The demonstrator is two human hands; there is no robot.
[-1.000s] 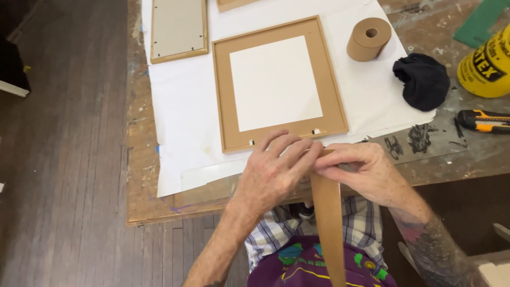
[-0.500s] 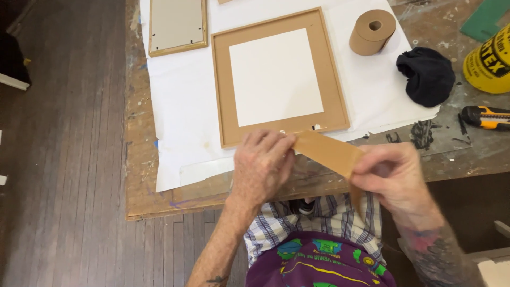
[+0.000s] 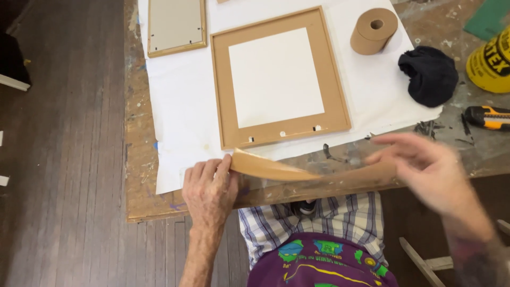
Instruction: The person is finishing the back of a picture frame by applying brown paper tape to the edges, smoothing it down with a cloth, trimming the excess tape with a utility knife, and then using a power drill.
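Observation:
A strip of brown paper tape [image 3: 297, 172] stretches across in front of me, just below the brown picture frame back [image 3: 279, 77] with its white centre panel. My left hand [image 3: 210, 188] pinches the strip's left end near the frame's lower left corner. My right hand [image 3: 430, 170] grips the strip's right end over the table's front edge; this hand is blurred. The frame lies flat on white paper [image 3: 180, 117].
A roll of brown tape [image 3: 373, 31] stands right of the frame. A black cloth [image 3: 429, 74], a yellow container [image 3: 491, 61] and an orange utility knife [image 3: 487, 117] lie at the right. A second frame [image 3: 176, 25] lies at the back left. The paint-marked wooden table [image 3: 139, 180] ends at the left above the floor.
The tape strip hung down from both hands close together. My hands have since moved apart, the left going left and the right going right, and the strip is now pulled out horizontally.

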